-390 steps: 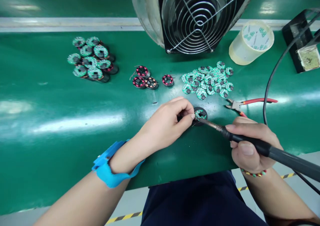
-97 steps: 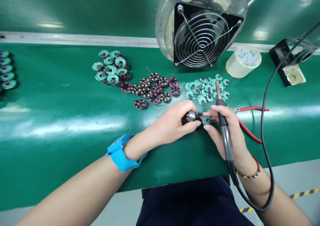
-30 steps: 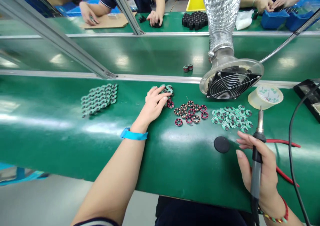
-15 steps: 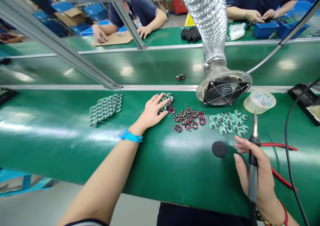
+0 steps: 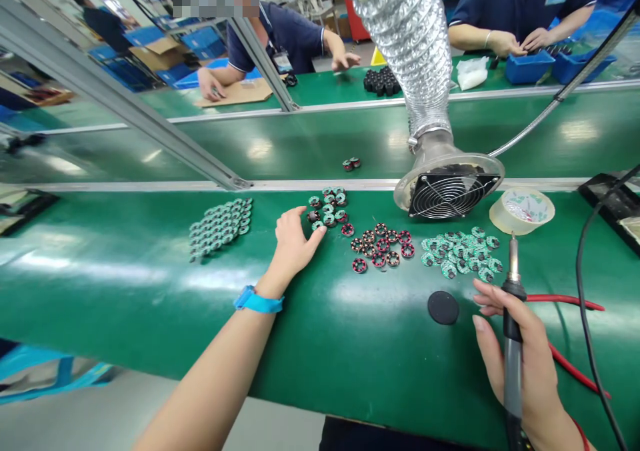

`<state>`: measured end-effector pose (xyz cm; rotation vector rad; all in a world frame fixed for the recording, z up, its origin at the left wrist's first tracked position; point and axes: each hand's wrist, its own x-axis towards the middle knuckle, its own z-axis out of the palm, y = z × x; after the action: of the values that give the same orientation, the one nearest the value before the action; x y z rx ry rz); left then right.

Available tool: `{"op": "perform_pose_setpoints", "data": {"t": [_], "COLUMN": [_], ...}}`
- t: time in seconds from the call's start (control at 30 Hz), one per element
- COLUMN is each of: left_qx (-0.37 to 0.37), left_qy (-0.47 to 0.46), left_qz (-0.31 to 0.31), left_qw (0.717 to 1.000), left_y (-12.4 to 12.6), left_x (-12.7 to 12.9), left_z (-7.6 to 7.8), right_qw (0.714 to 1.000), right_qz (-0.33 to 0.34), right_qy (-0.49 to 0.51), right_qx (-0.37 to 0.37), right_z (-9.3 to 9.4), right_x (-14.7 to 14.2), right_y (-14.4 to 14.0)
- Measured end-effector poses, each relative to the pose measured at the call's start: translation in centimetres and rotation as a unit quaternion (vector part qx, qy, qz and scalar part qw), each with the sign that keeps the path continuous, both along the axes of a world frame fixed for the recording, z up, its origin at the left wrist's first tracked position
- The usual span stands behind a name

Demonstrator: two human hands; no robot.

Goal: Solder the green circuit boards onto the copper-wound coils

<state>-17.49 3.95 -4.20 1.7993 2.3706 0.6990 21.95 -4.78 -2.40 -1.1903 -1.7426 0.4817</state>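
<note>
My left hand (image 5: 291, 243) rests palm down on the green belt, fingers spread and touching the near edge of a cluster of finished parts with green boards on top (image 5: 327, 209); it holds nothing. My right hand (image 5: 520, 361) grips a soldering iron (image 5: 511, 344) upright, tip pointing away from me. A black round pad (image 5: 443, 307) lies on the belt just left of that hand. Bare coil rings with red and copper windings (image 5: 380, 246) sit between the hands. A pile of small round green boards (image 5: 463, 251) lies beyond the iron's tip.
A fume extractor fan (image 5: 449, 186) on a foil duct hangs behind the parts. A tape roll (image 5: 522, 210) and red-handled cutters (image 5: 565, 299) are at right. More finished parts (image 5: 219, 220) sit at left. Other people work at the far bench.
My left hand has drawn back from on top of the finished cluster to its near edge. The view has tilted up slightly. My right hand still holds the iron upright.
</note>
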Motion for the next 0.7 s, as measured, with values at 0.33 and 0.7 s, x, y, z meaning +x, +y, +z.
{"op": "perform_pose_setpoints", "data": {"t": [0.33, 0.7], "left_qx": [-0.141, -0.16], "left_qy": [-0.047, -0.031], "left_qz": [0.116, 0.109], "left_qw": [0.982, 0.981], "left_y": [3.9, 5.3], "left_x": [-0.1, 1.5], "left_z": [2.1, 3.1], "right_qw": [1.0, 0.999], "right_qz": [-0.013, -0.027], "right_qy": [-0.012, 0.006], "right_qx": [0.002, -0.041], "right_z": [-0.4, -1.5], "right_x": [0.2, 1.2], "right_y": [0.1, 0.2]}}
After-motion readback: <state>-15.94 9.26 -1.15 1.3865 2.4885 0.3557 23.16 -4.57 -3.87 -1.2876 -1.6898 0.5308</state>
